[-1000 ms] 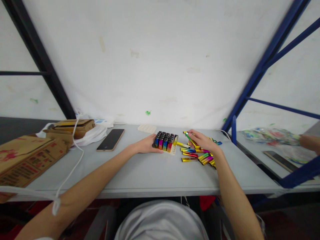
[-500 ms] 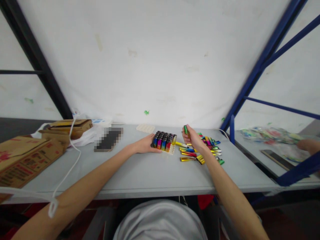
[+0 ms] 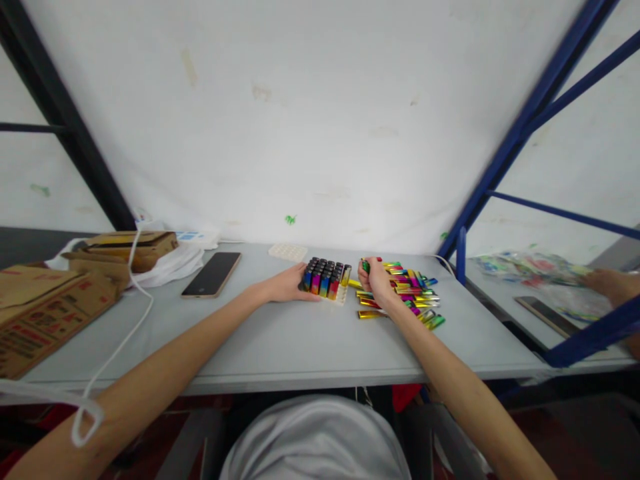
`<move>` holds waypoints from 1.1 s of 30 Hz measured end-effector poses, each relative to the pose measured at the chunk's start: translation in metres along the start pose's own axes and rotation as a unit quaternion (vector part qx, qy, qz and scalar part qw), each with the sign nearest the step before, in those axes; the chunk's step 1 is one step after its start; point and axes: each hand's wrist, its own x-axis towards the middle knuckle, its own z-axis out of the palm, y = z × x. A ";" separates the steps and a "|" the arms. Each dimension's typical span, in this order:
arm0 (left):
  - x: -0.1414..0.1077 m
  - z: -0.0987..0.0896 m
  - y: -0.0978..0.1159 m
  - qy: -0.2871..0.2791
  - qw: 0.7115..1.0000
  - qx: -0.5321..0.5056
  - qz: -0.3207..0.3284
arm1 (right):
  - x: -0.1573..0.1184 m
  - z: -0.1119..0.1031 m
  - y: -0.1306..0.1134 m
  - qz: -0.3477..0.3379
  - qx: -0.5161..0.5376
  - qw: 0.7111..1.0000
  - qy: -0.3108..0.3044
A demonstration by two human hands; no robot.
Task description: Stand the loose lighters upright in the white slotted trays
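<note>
Glossy, metallic-looking lighters (image 3: 423, 300) are shining.
The smooth tabletop (image 3: 280, 343) is looking matt; the nearer box (image 3: 50, 317) is showing dull, printed cardboard.

The left hand (image 3: 289, 283) clasps lighters (image 3: 324, 277) standing in a tray (image 3: 343, 295), while at their three o'clock the right hand (image 3: 376, 281) grips a green lighter (image 3: 366, 266).

No readable text, only illegible dark print (image 3: 37, 333) on the cardboard box (image 3: 57, 303)

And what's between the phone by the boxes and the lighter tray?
Your left hand, against the side of the lighter tray, then a bare stretch of grey table up to the phone; the head view shows it.
</note>
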 end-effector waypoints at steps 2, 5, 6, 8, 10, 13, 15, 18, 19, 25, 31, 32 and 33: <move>0.000 0.000 0.000 0.000 1.000 -0.001 -0.008 | -0.002 0.002 0.000 -0.006 -0.003 1.000 -0.004; 0.000 -0.001 0.002 -0.008 1.000 0.000 -0.013 | -0.004 0.004 -0.001 -0.016 -0.003 1.000 -0.005; 0.001 -0.001 0.002 -0.012 1.000 0.000 -0.011 | -0.004 0.005 -0.001 -0.019 0.002 1.000 -0.007; 0.001 -0.002 0.004 -0.018 1.000 0.000 -0.002 | -0.005 0.005 -0.002 -0.032 0.017 0.999 -0.019; 0.001 -0.003 0.005 -0.018 1.000 0.001 0.006 | -0.005 0.005 -0.003 -0.056 0.033 0.997 -0.029; 0.001 -0.003 0.003 -0.019 1.000 0.005 0.002 | -0.004 0.003 -0.007 -0.099 0.034 0.994 -0.025; 0.001 -0.002 0.002 -0.019 1.000 0.004 -0.001 | -0.005 0.000 -0.009 -0.120 0.012 0.993 -0.018; 0.001 -0.002 0.000 -0.017 1.000 0.001 -0.003 | -0.006 -0.007 -0.012 -0.161 -0.063 0.985 0.007; 0.001 -0.002 0.000 -0.017 1.000 0.001 -0.003 | -0.006 -0.009 -0.012 -0.179 -0.098 0.979 0.018; 0.001 -0.002 0.001 -0.018 1.000 0.004 0.002 | -0.007 -0.012 -0.006 -0.212 -0.251 0.944 0.013; 0.000 -0.002 0.001 -0.019 1.000 0.004 -0.003 | -0.010 -0.010 -0.006 -0.211 -0.322 0.922 -0.028; 0.000 -0.002 0.001 -0.019 1.000 0.002 -0.006 | -0.010 -0.010 -0.006 -0.212 -0.325 0.921 -0.034; 0.000 -0.001 0.001 -0.017 1.000 0.000 -0.008 | -0.011 -0.011 -0.007 -0.213 -0.327 0.920 -0.041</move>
